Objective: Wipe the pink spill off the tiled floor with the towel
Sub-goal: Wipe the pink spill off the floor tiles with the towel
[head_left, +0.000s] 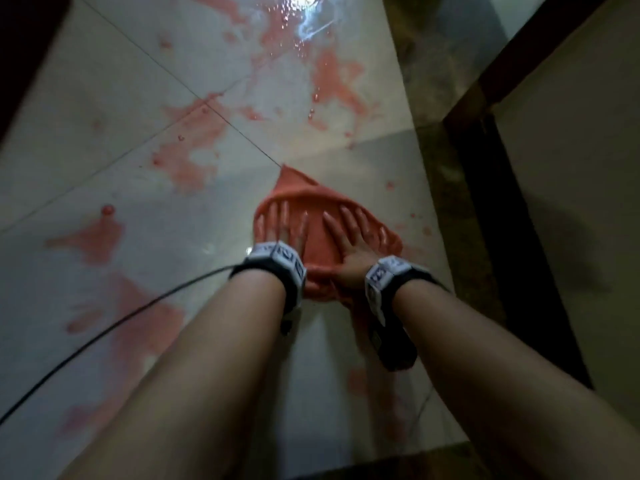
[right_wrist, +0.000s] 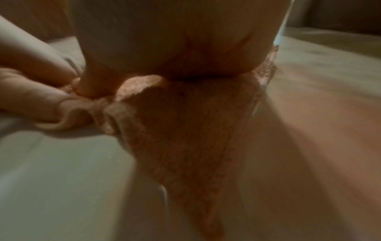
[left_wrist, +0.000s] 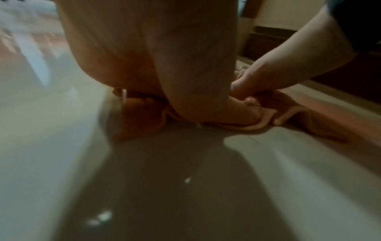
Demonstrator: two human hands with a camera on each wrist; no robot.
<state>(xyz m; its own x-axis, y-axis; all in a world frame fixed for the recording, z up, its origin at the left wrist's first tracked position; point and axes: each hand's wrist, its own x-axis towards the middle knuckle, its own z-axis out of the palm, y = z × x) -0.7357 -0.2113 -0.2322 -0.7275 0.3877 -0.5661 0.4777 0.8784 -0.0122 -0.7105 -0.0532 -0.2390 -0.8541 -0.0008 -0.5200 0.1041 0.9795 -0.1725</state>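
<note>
An orange-pink towel [head_left: 320, 252] lies bunched on the pale tiled floor [head_left: 104, 98], its far corner pointing away from me. My left hand [head_left: 282, 226] and right hand [head_left: 353, 237] both press flat on it, side by side, fingers straight and spread. Pink spill [head_left: 194, 140] lies in blotches ahead of the towel, with more patches to the left [head_left: 93, 237] and near my forearms. In the left wrist view the left palm [left_wrist: 154, 65] bears on the towel [left_wrist: 309, 125]. The right wrist view shows the right palm [right_wrist: 175, 40] pressing the folded cloth [right_wrist: 185, 130].
A dark wooden frame [head_left: 485, 202] and a brown marbled strip [head_left: 433, 133] run along the right side, close to the towel. A black cable [head_left: 121, 323] trails left from my left wrist. Light glares off wet floor [head_left: 304, 15] at the top.
</note>
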